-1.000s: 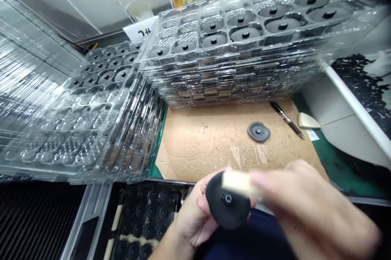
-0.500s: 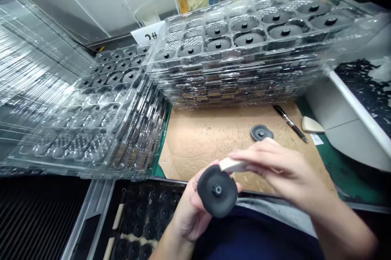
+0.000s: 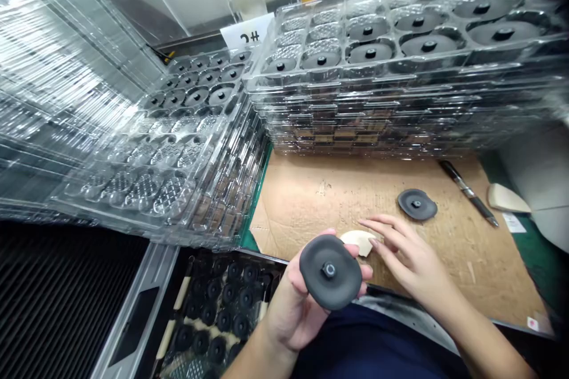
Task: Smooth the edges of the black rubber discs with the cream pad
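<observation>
A round black rubber disc [image 3: 331, 290] with a small hub in its middle is held in my left hand [image 3: 291, 308], its hub side facing up. Just beyond it, a cream-coloured flat piece [image 3: 359, 241] lies on the brown cardboard sheet [image 3: 302, 189]. My right hand [image 3: 404, 254] is beside that piece with its fingers apart, fingertips at the piece's right edge, holding nothing. Farther right on the cardboard rests a second black disc [image 3: 416, 204].
Clear tray stacks with black discs stand at the back [image 3: 338, 88] and left [image 3: 178, 147]. A pen [image 3: 469, 192] and another cream piece [image 3: 508, 198] lie at the right. Below the front edge sits a tray of black parts [image 3: 222, 308].
My right hand has let go of the cream piece, which now lies on the cardboard. The disc in my left hand has moved away from that piece. The view has shifted left.
</observation>
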A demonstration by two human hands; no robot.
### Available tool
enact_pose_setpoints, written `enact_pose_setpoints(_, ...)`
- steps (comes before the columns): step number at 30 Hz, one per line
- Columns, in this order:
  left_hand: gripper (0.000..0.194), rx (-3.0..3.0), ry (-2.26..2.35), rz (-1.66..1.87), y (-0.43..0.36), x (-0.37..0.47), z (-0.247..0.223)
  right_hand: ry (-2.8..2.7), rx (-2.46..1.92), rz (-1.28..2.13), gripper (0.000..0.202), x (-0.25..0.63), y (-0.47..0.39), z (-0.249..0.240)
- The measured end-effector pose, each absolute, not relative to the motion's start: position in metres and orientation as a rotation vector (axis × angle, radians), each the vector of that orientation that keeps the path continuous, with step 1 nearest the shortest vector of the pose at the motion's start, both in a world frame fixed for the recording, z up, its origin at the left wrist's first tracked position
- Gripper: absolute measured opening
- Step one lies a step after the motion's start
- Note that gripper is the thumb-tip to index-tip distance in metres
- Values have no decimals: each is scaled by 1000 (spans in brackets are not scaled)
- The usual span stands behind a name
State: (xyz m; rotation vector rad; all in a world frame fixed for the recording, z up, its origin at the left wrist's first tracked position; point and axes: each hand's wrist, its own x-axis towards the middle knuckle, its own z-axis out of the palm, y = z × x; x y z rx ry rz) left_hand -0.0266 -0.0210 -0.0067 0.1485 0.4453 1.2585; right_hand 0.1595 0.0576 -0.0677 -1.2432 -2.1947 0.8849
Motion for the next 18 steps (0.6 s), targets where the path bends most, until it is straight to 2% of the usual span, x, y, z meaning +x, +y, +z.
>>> enact_pose_setpoints(4,52,199,392,1261,-19,-31,-10,-2282,-1183,924,28,158,51,-55)
enact_pose_setpoints(7,52,484,502,1352,-18,-36,-14,-2364,-1168,909,29,159,49,-60)
enact_pose_setpoints(8,57,664,609,1382,-18,-39,-15,-2375,-1163,890,29,160,48,-60)
enact_pose_setpoints(12,104,1397,1060,1290,-18,-47,-19,-2297,-1149,762,31,158,37,-43)
enact_pose_setpoints(15,110,1609,1147,1206,-19,-49,-18,-2107,-1225,692,32,149,23,-21)
enact_pose_setpoints(18,111,1611,1150,1204,-21,-49,-16,-1923,-1204,908,30,140,14,-3)
